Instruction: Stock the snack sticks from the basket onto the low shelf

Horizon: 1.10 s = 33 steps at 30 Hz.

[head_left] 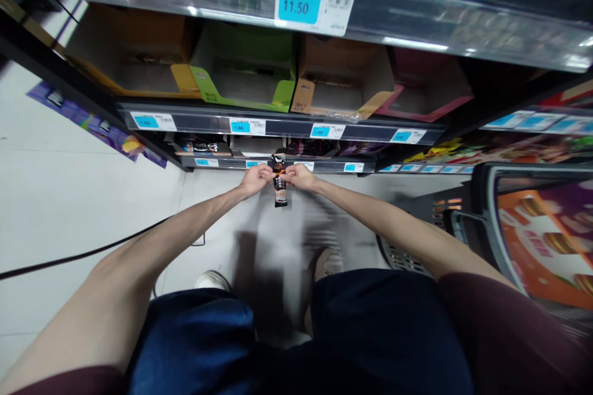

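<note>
A small black and orange snack packet (280, 191) hangs upright between my two hands, in front of the lowest shelf. The fingers of my left hand (257, 180) pinch its left edge. On the opposite edge, my right hand (300, 176) pinches it at about the same height. White print and a pale picture show on its lower half. Just behind it lies the bottom shelf, where dark packets (204, 146) sit in a box at the left and a white-lined box (259, 147) stands in the middle.
Above are open display boxes, one of them green (245, 92), over a price-tag rail (287, 128). A higher shelf edge (417, 31) juts out overhead. At the right stand a shopping basket (403, 256) and an orange and purple carton (542, 228). A black cable (92, 253) crosses at left.
</note>
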{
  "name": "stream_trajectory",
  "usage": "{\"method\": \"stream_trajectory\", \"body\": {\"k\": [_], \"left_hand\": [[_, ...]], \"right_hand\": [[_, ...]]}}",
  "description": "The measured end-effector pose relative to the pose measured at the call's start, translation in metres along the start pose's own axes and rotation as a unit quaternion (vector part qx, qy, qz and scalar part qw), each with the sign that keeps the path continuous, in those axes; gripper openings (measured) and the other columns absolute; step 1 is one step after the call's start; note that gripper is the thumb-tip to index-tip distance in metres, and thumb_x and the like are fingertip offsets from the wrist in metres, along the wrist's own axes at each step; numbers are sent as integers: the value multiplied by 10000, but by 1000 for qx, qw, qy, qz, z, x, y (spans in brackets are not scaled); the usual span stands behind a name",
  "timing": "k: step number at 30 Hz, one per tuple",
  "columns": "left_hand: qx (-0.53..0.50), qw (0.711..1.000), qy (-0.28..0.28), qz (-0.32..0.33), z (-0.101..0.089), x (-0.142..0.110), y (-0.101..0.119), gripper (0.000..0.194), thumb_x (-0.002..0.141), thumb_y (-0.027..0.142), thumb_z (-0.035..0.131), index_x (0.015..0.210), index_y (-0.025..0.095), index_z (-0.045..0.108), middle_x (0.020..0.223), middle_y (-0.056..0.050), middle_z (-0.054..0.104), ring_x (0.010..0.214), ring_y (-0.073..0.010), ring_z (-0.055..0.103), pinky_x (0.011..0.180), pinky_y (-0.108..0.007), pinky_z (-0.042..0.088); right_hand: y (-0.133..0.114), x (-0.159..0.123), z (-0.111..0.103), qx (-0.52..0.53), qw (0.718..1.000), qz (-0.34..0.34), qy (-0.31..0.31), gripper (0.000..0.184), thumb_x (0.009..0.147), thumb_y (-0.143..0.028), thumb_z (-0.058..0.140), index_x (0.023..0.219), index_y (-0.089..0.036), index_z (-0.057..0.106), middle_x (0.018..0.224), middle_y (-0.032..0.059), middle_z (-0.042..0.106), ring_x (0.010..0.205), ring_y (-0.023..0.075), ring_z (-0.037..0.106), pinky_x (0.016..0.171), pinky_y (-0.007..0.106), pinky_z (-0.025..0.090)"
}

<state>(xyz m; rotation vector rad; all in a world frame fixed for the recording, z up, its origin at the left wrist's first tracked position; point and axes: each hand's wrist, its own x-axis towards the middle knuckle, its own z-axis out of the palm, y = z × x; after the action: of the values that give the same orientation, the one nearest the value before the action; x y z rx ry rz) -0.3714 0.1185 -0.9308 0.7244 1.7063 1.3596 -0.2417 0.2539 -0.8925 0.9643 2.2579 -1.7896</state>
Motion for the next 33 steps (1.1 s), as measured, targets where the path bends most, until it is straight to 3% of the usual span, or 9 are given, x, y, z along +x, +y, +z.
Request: {"method": "stream_trajectory", "body": {"k": [6,12,19,25,33], "left_hand": [[24,1000,-10,-12,-4,-2,2,169,696,221,716,804,123,629,649,-7,633,577,-116,586,598,-245,466],[43,999,-8,-23,-5,-2,0,143,722,235,683,798,129,625,642,-17,634,596,-134,614,610,-256,476],[29,999,-29,2,-4,-1,-2,231,695,292,729,822,128,627,656,-1,623,576,-94,542,603,-234,432],[76,996,-41,6,-3,1,-9,296,675,395,744,774,134,644,661,10,604,585,-98,527,561,-215,381],[75,995,-59,14,-2,-1,-7,233,665,301,728,660,150,551,583,40,532,563,-87,467,571,-215,354]], "right_hand": [[2,-4,-2,25,998,4,-57,286,726,-168,694,551,-173,468,541,-8,583,561,123,591,471,182,411],[1,-4,-1,12,999,-1,-39,326,747,-136,655,516,-173,428,502,-17,553,518,106,565,446,167,386],[-2,-5,-1,25,999,22,-22,261,777,-92,680,576,-149,524,483,-27,556,499,93,566,447,156,395],[0,0,1,44,997,48,-30,176,820,-136,719,692,-136,598,541,-12,630,477,80,560,429,149,402],[8,2,2,4,998,51,-48,224,840,-144,712,654,-130,588,524,-9,626,445,64,508,441,152,395]]}}
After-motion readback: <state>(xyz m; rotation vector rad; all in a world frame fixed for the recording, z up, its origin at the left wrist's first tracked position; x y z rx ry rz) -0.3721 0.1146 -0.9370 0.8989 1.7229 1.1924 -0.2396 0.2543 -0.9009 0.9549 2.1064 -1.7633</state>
